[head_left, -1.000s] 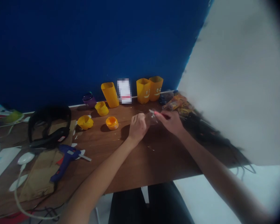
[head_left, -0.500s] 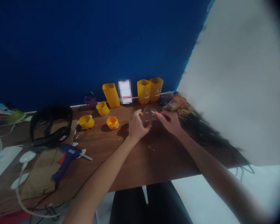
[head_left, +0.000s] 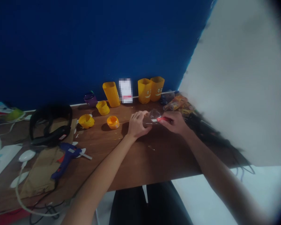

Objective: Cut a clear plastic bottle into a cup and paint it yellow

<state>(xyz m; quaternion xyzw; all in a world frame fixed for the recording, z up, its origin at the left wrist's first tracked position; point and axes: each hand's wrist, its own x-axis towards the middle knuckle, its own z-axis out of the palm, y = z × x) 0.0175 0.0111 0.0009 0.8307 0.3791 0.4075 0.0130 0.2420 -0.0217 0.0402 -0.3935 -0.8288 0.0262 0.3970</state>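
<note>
My left hand (head_left: 137,125) is wrapped round a clear plastic bottle (head_left: 155,113), or a piece of one, held over the middle of the table. In my right hand (head_left: 175,121) is a red-handled cutter knife (head_left: 161,119), its pale blade pointing left against the clear plastic. How deep the blade sits in the plastic cannot be made out. Left of my hands stands a small jar of orange-yellow paint (head_left: 113,122). Two yellow painted cut pieces, a crinkled one (head_left: 86,121) and a taller one (head_left: 103,108), rest beyond it.
Along the blue wall stand a plain yellow cup (head_left: 111,94), two yellow cups with smiling faces (head_left: 144,91) and a purple cup (head_left: 91,99). A blue glue gun (head_left: 66,157) lies on cardboard at left, near a black headset (head_left: 51,125) and cables. Crumpled wrappers (head_left: 178,102) lie at right.
My right hand has shifted slightly right, and more of the red handle and pale blade shows. The bottle has turned or tilted a little in my left hand.
</note>
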